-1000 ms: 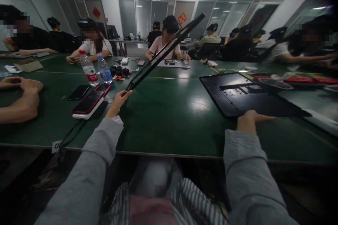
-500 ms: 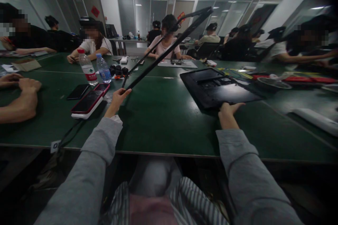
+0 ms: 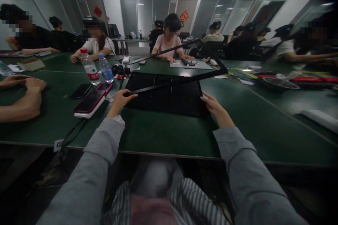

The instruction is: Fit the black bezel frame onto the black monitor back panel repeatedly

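Pinched in my left hand (image 3: pixel 120 101) is the near left corner of a thin black frame (image 3: pixel 185 78), which is raised and slants away to the right. Beneath it a flat black panel (image 3: pixel 179 103) with thin lines across it lies over the green table, in front of me. My right hand (image 3: pixel 215 107) grips the panel's right edge, thumb and fingers at its near right corner. The frame's far right corner hangs above and beyond the panel.
Left of the panel are a red-edged phone on a white block (image 3: pixel 92 100), a dark phone (image 3: pixel 80 91) and two bottles (image 3: pixel 90 68). A neighbour's hands (image 3: pixel 35 88) rest at the far left. Across the table a person (image 3: pixel 169 38) works at a white mat (image 3: pixel 190 64).
The panel has moved left to the middle with my right hand and now shows a plain dark face. The frame has tipped lower over it, still in my left hand.
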Available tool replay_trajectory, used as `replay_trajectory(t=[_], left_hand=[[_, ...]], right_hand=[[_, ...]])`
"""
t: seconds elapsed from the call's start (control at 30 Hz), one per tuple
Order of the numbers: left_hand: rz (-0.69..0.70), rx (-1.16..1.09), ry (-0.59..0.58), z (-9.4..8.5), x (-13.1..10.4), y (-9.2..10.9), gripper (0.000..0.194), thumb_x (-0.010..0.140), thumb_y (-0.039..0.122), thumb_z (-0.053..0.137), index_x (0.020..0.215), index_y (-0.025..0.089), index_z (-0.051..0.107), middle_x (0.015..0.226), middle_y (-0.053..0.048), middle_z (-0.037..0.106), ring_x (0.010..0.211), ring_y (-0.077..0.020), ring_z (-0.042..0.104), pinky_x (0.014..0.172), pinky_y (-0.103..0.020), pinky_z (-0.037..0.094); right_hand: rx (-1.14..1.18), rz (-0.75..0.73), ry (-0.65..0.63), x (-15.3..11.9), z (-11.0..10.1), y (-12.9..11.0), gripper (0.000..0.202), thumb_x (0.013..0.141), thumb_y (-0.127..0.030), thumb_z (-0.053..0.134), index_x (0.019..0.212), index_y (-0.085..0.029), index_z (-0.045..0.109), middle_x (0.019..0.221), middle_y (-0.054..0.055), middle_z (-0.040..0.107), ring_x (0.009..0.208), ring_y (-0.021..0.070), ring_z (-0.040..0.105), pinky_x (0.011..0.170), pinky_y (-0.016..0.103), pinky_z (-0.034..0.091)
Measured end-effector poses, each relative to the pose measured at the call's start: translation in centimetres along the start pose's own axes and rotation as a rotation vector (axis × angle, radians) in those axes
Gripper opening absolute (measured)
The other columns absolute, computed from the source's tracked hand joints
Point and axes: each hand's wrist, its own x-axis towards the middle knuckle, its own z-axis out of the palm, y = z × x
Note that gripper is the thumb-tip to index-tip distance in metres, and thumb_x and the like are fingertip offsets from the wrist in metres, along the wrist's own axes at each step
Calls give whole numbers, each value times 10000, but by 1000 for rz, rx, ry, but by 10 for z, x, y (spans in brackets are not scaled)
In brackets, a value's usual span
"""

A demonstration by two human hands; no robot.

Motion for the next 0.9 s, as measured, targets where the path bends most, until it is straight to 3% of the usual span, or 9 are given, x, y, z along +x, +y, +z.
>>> replay_trajectory(t=[0.07, 0.13, 0.2, 0.27, 0.33, 0.43, 0.53, 0.63, 0.9], left_hand=[[24, 91, -6, 0, -2, 0, 401, 686, 572, 915, 810, 236, 733, 869, -63, 683, 920, -272, 617, 827, -353, 448], [56, 155, -26, 0, -3, 0, 411, 687, 589, 921, 804, 238, 743, 838, -61, 650, 894, -269, 603, 819, -355, 440], [107, 194, -54, -1, -5, -1, 423, 688, 607, 923, 812, 239, 755, 841, -64, 641, 891, -271, 600, 828, -360, 440], [165, 227, -76, -4, -8, -2, 433, 698, 622, 918, 843, 241, 772, 880, -73, 660, 915, -276, 609, 855, -368, 445], [201, 270, -81, -11, -13, -5, 444, 716, 637, 903, 886, 243, 789, 924, -85, 680, 932, -281, 620, 878, -378, 450], [191, 349, -108, -21, -24, -9, 474, 734, 673, 873, 925, 245, 803, 953, -102, 704, 925, -292, 638, 880, -393, 456], [127, 393, -220, -28, -37, -11, 479, 717, 704, 863, 880, 257, 806, 955, -105, 738, 917, -309, 662, 874, -403, 462], [100, 385, -298, -30, -47, -11, 469, 682, 706, 881, 811, 264, 797, 971, -106, 767, 963, -337, 679, 916, -435, 457], [127, 348, -380, -30, -49, -11, 449, 640, 658, 920, 740, 255, 753, 1043, -98, 777, 1169, -375, 612, 1067, -529, 381]], right_hand=[[58, 86, 144, 4, -1, -2, 529, 879, -530, 644, 1328, -253, 680, 1022, 107, 786, 990, 292, 762, 997, 552, 605], [181, 105, 183, 6, -8, -9, 559, 958, -647, 517, 1311, -243, 671, 1064, 131, 780, 1065, 297, 757, 1051, 545, 585], [294, 71, 106, 3, -16, -20, 654, 982, -758, 382, 1272, -247, 669, 1097, 148, 774, 1105, 302, 754, 1039, 524, 601], [326, 43, 5, 0, -22, -30, 683, 952, -823, 387, 1224, -262, 668, 1078, 139, 771, 1090, 302, 759, 985, 500, 634], [258, 12, -14, -3, -21, -34, 615, 900, -788, 562, 1213, -269, 667, 1020, 106, 767, 1031, 295, 766, 941, 487, 653], [39, -96, 68, -5, -8, -30, 582, 842, -559, 740, 1320, -237, 660, 1021, 90, 775, 1052, 304, 757, 1023, 534, 616], [-218, -229, 114, -7, 6, -21, 588, 882, -410, 654, 1429, -196, 638, 1236, 142, 770, 1260, 347, 695, 1177, 601, 496], [-372, -276, 93, -10, 10, -13, 600, 918, -373, 563, 1486, -187, 620, 1419, 158, 705, 1377, 379, 626, 1220, 634, 441], [-439, -288, 73, -18, 10, -3, 625, 958, -419, 522, 1533, -185, 593, 1436, 160, 697, 1388, 388, 619, 1218, 646, 444]])
